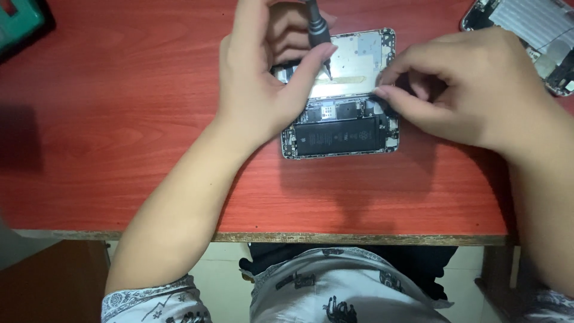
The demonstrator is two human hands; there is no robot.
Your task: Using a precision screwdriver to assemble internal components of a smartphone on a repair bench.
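Left hand (263,78) clamps a screwdriver (317,30) over the opened phone (341,128); right hand (460,90) pinches its right edge.

A small phone repair bench, by the look of it. An opened phone (341,119) lies on a red wood-grain table (149,149), battery and boards exposed just below the fingers (311,66) gripping a fine screwdriver (318,30). Another stripped phone shell (532,36) sits beyond the other hand's fingers (406,78), at the table's far corner.
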